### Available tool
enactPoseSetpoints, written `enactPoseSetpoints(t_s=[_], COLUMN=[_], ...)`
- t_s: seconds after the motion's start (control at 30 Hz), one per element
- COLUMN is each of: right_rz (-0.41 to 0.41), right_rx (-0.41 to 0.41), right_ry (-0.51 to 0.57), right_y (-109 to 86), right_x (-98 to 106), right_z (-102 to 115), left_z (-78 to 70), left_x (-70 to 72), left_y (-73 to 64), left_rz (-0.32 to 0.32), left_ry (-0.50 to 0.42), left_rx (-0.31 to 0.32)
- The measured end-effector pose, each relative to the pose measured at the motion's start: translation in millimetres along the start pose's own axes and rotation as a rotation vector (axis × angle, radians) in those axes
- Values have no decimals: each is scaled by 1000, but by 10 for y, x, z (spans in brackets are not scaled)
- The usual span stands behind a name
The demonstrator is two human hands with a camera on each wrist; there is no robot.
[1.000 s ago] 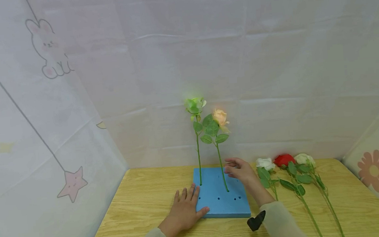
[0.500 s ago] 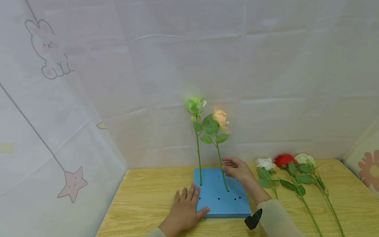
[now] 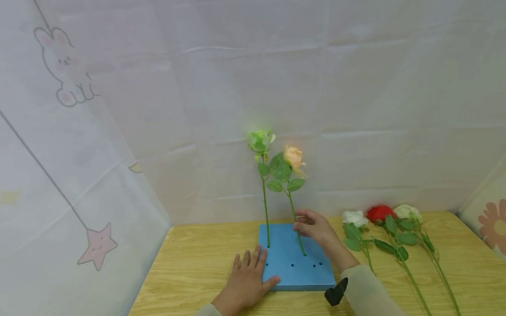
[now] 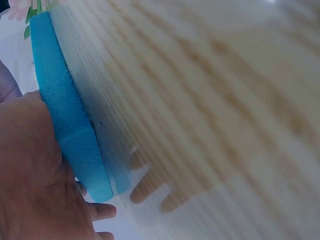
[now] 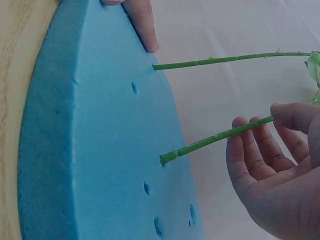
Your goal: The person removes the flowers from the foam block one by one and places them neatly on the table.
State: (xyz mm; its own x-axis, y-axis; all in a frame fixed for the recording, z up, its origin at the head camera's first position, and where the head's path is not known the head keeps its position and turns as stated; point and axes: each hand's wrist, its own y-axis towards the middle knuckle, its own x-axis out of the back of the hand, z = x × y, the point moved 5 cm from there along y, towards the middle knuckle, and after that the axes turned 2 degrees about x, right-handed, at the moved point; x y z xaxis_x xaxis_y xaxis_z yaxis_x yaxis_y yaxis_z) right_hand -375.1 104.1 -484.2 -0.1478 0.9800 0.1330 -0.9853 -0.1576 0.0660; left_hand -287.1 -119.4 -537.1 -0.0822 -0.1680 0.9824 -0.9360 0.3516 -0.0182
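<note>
A blue foam block [image 3: 283,278] with several holes lies on the table. Two artificial roses stand in it: a green rose [image 3: 260,142] on the left and a peach rose [image 3: 294,157] leaning slightly. My left hand [image 3: 246,280] rests with spread fingers on the block's left front corner; in the left wrist view, its palm side lies against the block's edge [image 4: 70,105]. My right hand [image 3: 317,229] holds the peach rose's stem [image 5: 215,137] between thumb and fingers, above the hole where the stem enters the foam.
To the right of the block lie a white rose [image 3: 354,218], a red rose [image 3: 380,213] and a cream rose [image 3: 406,212], stems toward the front. A pale cloth backdrop [image 3: 214,107] rises behind the wooden table [image 3: 177,276].
My right hand has moved slightly left, from beside the peach rose's stem to holding it. The stem has shifted a touch left. My left hand has stayed in place on the block.
</note>
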Motion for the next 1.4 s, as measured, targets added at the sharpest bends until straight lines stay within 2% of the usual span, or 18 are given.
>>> enactPoseSetpoints(t_s=[0.6, 0.87, 1.17, 1.4], right_rz=[-6, -22, -41, -22], right_rx=[-25, -27, 16, 51], right_ry=[17, 16, 61, 71], right_y=[-27, -68, -103, -179], right_x=[-28, -9, 4, 6], right_z=[-40, -32, 78, 190], left_z=[-22, -24, -4, -33], left_x=[27, 44, 1, 47], left_y=[-24, -20, 0, -24], left_rz=[-10, 12, -1, 1], left_ry=[-18, -14, -6, -16], left_rx=[-11, 4, -4, -3])
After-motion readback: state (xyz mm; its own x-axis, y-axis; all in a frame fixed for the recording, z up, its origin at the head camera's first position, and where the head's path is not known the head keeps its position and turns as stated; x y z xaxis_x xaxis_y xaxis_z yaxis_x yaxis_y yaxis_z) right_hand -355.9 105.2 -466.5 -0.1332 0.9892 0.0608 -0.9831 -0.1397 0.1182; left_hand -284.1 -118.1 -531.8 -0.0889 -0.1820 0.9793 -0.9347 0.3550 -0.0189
